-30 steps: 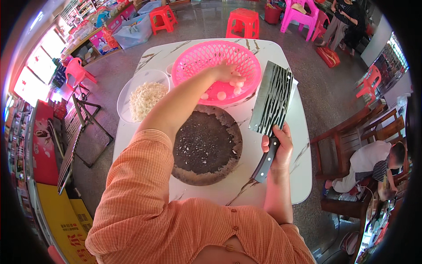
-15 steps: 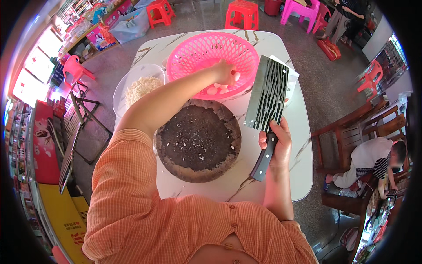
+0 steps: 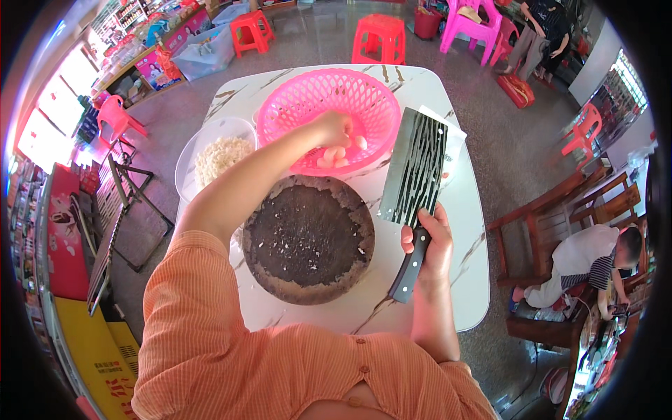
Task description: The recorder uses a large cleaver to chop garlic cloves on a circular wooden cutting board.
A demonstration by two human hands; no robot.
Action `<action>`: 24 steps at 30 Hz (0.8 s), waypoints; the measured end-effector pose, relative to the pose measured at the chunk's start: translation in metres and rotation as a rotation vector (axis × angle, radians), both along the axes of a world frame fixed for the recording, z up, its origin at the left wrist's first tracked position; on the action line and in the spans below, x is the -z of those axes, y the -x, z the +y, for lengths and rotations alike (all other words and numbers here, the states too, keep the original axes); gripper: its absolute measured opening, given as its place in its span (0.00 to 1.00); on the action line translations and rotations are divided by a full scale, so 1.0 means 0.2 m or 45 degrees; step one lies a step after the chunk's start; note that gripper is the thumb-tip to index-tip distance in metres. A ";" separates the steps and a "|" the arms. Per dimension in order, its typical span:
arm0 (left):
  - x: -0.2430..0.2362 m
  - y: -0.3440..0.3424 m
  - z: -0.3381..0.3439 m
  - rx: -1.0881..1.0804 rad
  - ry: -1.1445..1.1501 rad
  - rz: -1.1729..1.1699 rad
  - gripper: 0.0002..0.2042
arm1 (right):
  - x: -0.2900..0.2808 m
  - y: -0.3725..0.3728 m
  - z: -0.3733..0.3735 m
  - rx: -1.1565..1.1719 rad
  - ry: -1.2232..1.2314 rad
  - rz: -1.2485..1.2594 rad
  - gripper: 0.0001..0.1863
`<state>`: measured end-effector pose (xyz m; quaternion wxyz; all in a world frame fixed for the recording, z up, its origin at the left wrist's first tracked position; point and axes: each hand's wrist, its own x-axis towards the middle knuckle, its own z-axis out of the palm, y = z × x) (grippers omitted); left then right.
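My left hand (image 3: 330, 128) reaches into the pink perforated basket (image 3: 287, 101), its fingers curled down beside pale rounded pieces (image 3: 330, 158); what is between the fingertips is hidden. In my right hand (image 3: 434, 241) is the black handle of a wide cleaver (image 3: 413, 164), its streaked blade held upright over white paper (image 3: 455, 143) at the table's right. A dark round chopping board (image 3: 308, 231) with white bits lies nearest me. Left of the basket, a clear bowl (image 3: 185, 171) holds a pale chopped heap (image 3: 220, 159).
Everything rests on a marble-patterned table (image 3: 462, 280). Around it are red stools (image 3: 378, 42), a pink chair (image 3: 472, 24), a folded metal-framed chair (image 3: 119, 210) and wooden seats (image 3: 521, 231). A person (image 3: 584, 266) bends over at the right; others (image 3: 539, 38) stand at the back right.
My left hand has shifted a little left within the basket, its fingers more curled, and the pale pieces under it have moved. My right hand still grips the cleaver.
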<state>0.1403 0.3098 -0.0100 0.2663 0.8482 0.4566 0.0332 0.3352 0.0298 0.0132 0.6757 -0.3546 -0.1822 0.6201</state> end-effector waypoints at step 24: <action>-0.49 0.23 -0.61 -0.095 0.137 -0.450 0.14 | 0.01 0.00 -0.01 -0.073 -0.082 0.164 0.08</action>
